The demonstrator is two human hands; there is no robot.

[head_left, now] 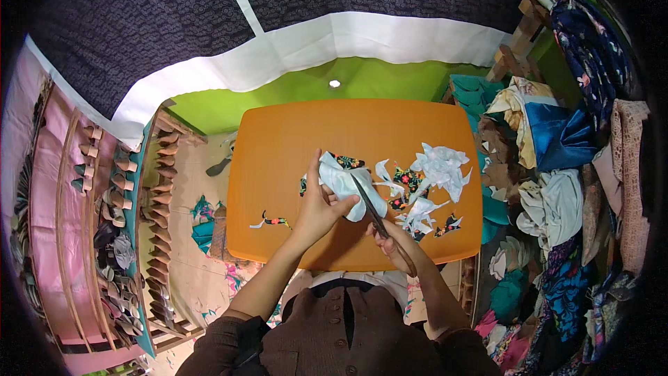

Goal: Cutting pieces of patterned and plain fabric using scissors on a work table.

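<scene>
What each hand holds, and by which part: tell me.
The left hand holds pale cloth by its lower-left edge; the right hand holds scissors by the handles.

The left hand (324,207) holds pale fabric (339,179) over an orange table (299,132); the right hand (394,245) grips dark scissors (369,207) across it, near scraps (443,170).

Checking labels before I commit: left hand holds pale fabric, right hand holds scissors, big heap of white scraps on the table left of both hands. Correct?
One error: the heap of white scraps lies on the table to the right of both hands, as the head view shows. Left hand on pale fabric, right hand on scissors: correct.
</scene>
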